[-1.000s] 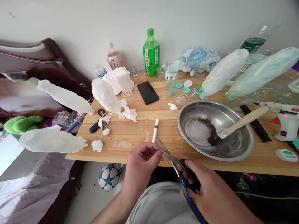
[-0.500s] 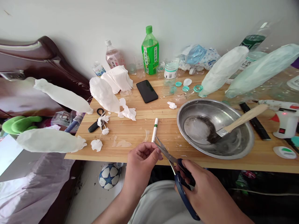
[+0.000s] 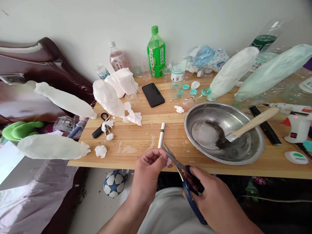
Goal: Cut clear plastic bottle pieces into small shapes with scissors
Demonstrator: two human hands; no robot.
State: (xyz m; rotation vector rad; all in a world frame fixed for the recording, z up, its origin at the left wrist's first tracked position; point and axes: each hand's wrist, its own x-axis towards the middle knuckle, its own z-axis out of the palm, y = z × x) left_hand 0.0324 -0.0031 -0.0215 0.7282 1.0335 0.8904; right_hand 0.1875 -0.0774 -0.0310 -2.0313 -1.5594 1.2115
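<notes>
My left hand (image 3: 147, 172) is closed, pinching a small pale piece (image 3: 168, 162) between thumb and forefinger near the table's front edge. Most of that piece is hidden by the fingers, so its material is unclear. My right hand (image 3: 214, 198) grips dark blue-handled scissors (image 3: 175, 160). Their blades are partly apart and point up and left, right by my left fingertips. Just beyond my left hand lies a white marker (image 3: 162, 135) with a green band.
A metal bowl (image 3: 188, 139) holding a wooden-handled brush (image 3: 255, 123) stands at right, with a glue gun (image 3: 296, 120) farther right. A phone (image 3: 153, 95), crumpled tissue (image 3: 133, 116), a green bottle (image 3: 156, 55) and several white-covered bottle shapes (image 3: 53, 147) are around the wooden table (image 3: 141, 162).
The scissor handles have come slightly closer together. A bit more of the pale piece shows at my left fingertips, while both hands stay in nearly the same place.
</notes>
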